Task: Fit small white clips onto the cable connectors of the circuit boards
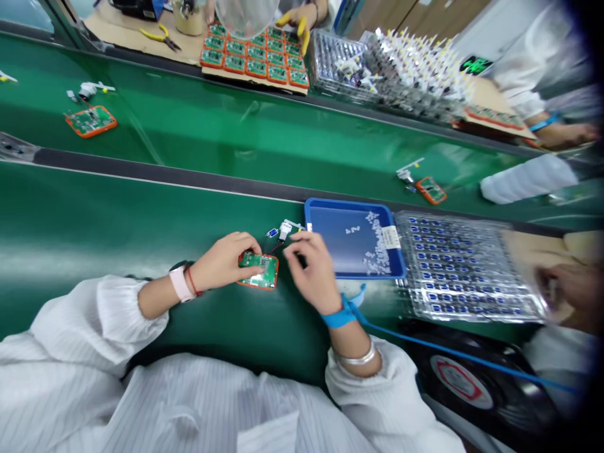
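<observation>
My left hand [231,259] grips a green circuit board [265,272] in an orange frame by its left end, the thumb lying across its face. To the right, my right hand [309,267] is curled with thumb and fingertips drawn close together; anything between them is too small to make out. Thin wires run from the board's upper edge toward a small white motor-like part [285,230] with a white arm. Beside that part lies a little blue component [272,233]. A blue wrist strap with a cord is around my right wrist.
A blue tray [353,274] with small white pieces sits right of my hands, then a clear plastic tray [425,308] of blue parts. Beyond the dark rail, boards [94,121] lie on a green belt. Across it, a co-worker's yellow-fingered hand [302,22] is near rows of boards.
</observation>
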`<state>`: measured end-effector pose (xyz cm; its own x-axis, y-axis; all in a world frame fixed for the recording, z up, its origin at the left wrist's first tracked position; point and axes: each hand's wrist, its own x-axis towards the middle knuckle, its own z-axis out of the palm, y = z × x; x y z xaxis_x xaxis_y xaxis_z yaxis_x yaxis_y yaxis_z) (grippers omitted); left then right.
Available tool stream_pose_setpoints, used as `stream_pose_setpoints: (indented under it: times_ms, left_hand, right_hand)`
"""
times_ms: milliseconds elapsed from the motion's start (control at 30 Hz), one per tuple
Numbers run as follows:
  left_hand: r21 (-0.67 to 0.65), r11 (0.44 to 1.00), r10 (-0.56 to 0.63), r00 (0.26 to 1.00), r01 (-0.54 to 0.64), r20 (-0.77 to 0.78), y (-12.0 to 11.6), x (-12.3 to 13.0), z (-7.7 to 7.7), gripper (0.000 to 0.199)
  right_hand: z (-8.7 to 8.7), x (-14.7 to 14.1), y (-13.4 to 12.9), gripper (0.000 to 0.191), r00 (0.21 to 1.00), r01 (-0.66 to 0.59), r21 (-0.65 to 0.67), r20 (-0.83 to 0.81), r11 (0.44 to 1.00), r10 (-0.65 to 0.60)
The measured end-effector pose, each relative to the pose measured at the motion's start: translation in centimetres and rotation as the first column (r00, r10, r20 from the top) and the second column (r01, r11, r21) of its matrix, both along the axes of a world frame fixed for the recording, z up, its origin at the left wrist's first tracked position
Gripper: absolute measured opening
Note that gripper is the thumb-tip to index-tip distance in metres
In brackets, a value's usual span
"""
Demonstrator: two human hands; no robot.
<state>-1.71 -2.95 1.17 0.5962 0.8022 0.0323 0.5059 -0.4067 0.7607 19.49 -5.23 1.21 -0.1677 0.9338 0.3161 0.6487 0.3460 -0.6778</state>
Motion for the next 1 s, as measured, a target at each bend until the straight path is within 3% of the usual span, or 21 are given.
stream_pose_setpoints:
  times_ms: [133, 300, 467, 1000]
  left_hand:
    - [0.094, 0.986, -0.125, 0.986, 0.136, -0.111, -1.0, -0.7, -0.2, 0.056]
    - [0.184, 0.975, -0.087, 0.976, 0.125, -0.201, -1.4, -0.4, -0.3, 0.056]
    - [0.198, 0.975, -0.058, 0.976, 0.1, -0.21, -1.0, -0.2, -0.5, 0.055]
    - [0.235, 0.96, -0.107, 0.974, 0.153, -0.198, -0.6, -0.4, -1.0, 0.056]
  right_hand:
    - [-0.7, 7.4, 2.5, 0.013, 0.926, 0.361, 0.088, 0.082, 0.929, -0.367]
    - [-3.5, 13.2, 4.1, 0.014, 0.853, 0.471, 0.078, 0.214, 0.879, -0.476]
    - [-4.4, 14.8, 4.7, 0.015, 0.806, 0.527, 0.15, 0.226, 0.837, -0.548]
    - [-4.4, 15.4, 6.3, 0.013, 0.839, 0.512, -0.044, 0.241, 0.858, -0.488]
